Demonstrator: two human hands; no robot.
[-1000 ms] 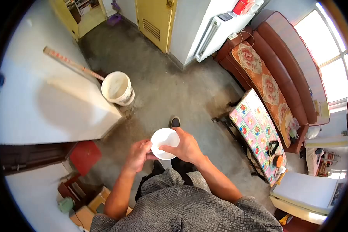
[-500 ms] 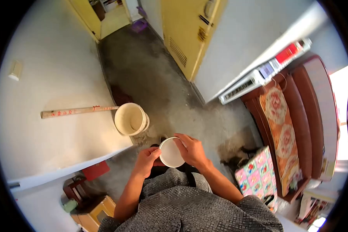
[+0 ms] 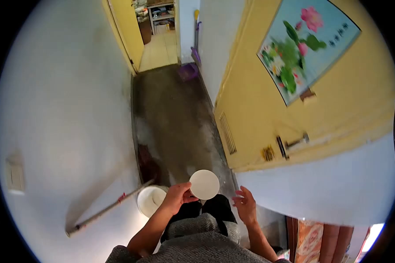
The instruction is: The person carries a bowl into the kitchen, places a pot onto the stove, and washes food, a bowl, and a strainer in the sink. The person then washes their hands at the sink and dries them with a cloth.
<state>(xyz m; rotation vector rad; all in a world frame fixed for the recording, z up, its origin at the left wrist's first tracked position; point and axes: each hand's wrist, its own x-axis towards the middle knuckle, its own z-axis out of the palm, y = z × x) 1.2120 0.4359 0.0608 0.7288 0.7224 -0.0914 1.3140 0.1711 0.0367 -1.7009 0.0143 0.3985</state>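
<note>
A round white bowl (image 3: 205,184) is held in front of my body, its pale inside facing up. My left hand (image 3: 176,197) grips its left edge with the thumb near the rim, and the underside is hidden. To the right, apart from the bowl, my right hand (image 3: 245,205) hangs with its fingers loosely spread and nothing in them. A white bucket (image 3: 148,202) stands on the floor by the left wall, partly hidden behind my left forearm. From the bucket a long pole (image 3: 107,212) with red marks slants out to the left.
A dark floor passage (image 3: 171,114) runs ahead to a doorway with a yellow door (image 3: 126,33). A purple dustpan (image 3: 188,72) lies at its far right. On the right is a yellow door with a lotus poster (image 3: 309,48). A brown sofa (image 3: 331,243) shows at lower right.
My right hand has let go of the bowl and moved off to the right; my left hand keeps it. The view has swung toward the passage, and the bucket now sits lower in view.
</note>
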